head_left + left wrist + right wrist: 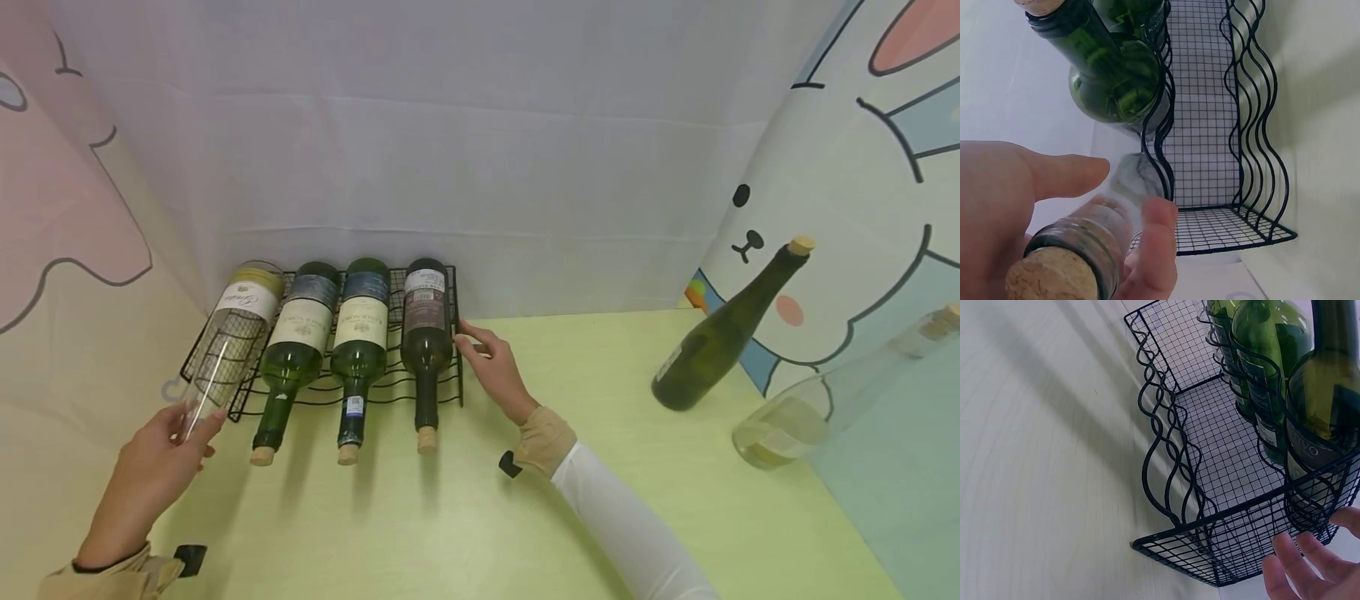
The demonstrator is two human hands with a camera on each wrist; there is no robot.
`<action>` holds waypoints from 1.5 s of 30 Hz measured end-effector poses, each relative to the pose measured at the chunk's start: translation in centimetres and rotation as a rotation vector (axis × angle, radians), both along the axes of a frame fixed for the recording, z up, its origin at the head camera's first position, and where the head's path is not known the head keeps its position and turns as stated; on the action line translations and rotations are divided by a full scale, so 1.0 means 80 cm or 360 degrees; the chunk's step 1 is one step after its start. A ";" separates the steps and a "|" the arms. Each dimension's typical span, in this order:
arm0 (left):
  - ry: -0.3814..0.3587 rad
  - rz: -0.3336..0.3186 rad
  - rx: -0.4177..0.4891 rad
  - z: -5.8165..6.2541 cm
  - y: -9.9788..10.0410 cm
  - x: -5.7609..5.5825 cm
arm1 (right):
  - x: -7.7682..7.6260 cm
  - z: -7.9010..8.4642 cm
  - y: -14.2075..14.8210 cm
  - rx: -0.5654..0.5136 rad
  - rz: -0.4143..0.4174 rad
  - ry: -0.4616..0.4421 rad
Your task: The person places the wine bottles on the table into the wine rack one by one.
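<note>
A black wire wine rack stands against the back wall, with several corked bottles lying in its upper row. At its left end is a clear glass bottle with a white label, its neck towards me. My left hand holds that bottle by the neck; in the left wrist view the cork sticks out past the fingers. Two green bottles and a dark bottle lie to its right. My right hand touches the rack's right side, its fingers loosely extended against the wire mesh.
On the right of the light green table stand a dark green corked bottle and a clear corked bottle. A white cloth hangs behind, with cartoon-printed cloth at both sides. Below the bottles, the rack has a lower wavy-wire tier.
</note>
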State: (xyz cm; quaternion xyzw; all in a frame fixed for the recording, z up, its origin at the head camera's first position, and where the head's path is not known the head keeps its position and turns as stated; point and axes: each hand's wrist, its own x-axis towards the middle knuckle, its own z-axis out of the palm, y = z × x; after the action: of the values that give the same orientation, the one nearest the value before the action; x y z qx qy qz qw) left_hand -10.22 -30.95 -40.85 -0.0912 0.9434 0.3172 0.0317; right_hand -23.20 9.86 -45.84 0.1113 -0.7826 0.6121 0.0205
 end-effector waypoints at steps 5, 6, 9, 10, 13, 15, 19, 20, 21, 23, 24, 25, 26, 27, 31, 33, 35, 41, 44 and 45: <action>-0.0022 0.0017 -0.0070 0.002 -0.003 0.001 | 0.001 0.001 0.000 0.0002 0.0018 -0.0012; -0.0034 0.0025 -0.0064 0.002 -0.003 0.001 | 0.002 0.001 0.000 -0.0002 0.0031 -0.0015; -0.0038 0.0058 -0.0023 0.002 -0.001 0.004 | 0.004 0.004 0.004 -0.0014 0.0067 -0.0029; -0.0025 0.0068 -0.0005 0.002 0.000 0.004 | 0.005 0.004 0.005 -0.0014 0.0076 -0.0025; 0.0062 0.0083 0.0039 0.005 0.003 0.005 | 0.009 0.004 0.012 -0.0006 0.0077 0.0002; 0.0139 0.0103 0.0054 0.007 0.006 0.006 | 0.014 0.004 0.018 0.0022 0.0071 0.0050; 0.0326 0.0188 0.0026 0.013 0.017 0.009 | 0.033 0.005 0.035 0.0072 0.0076 0.0180; 0.0376 0.0224 0.0010 0.015 0.020 0.010 | 0.039 0.005 0.041 0.0093 0.0078 0.0216; 0.0430 0.0259 -0.0004 0.018 0.024 0.011 | 0.045 0.004 0.046 0.0119 0.0077 0.0257; 0.0541 0.0321 -0.0038 0.027 0.032 0.014 | 0.057 0.004 0.059 0.0167 0.0058 0.0350; 0.0605 0.0346 -0.0050 0.032 0.037 0.015 | 0.064 0.004 0.066 0.0181 0.0039 0.0395; 0.0675 0.0361 -0.0058 0.038 0.044 0.016 | 0.071 0.005 0.074 0.0204 0.0014 0.0443; 0.0743 0.0370 -0.0066 0.044 0.051 0.018 | 0.078 0.006 0.081 0.0214 -0.0015 0.0492; 0.0828 0.0371 -0.0076 0.051 0.060 0.019 | 0.086 0.010 0.089 0.0224 -0.0047 0.0547; 0.1307 0.0267 -0.0095 0.077 0.106 0.025 | 0.118 0.025 0.123 0.0273 -0.0199 0.0770; 0.1603 0.0109 -0.0084 0.091 0.134 0.028 | 0.131 0.029 0.143 0.0307 -0.0298 0.0870; 0.1898 -0.0127 -0.0053 0.105 0.163 0.028 | 0.139 0.027 0.165 0.0332 -0.0418 0.0958; 0.2338 -0.0976 -0.0013 0.129 0.242 0.034 | 0.147 0.025 0.227 0.0325 -0.0940 0.1086; 0.2331 -0.1313 -0.0093 0.128 0.271 0.043 | 0.150 0.036 0.247 0.0340 -0.1213 0.1064; 0.2313 -0.1406 -0.0141 0.126 0.280 0.047 | 0.149 0.039 0.252 0.0342 -0.1279 0.1049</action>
State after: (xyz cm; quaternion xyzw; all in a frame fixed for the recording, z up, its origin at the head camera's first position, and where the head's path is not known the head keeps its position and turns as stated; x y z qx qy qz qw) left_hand -6.50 -8.57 -30.79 0.5104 0.6899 0.2184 -0.4646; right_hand -11.26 30.05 -42.74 -0.0095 -0.7740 0.4049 0.4868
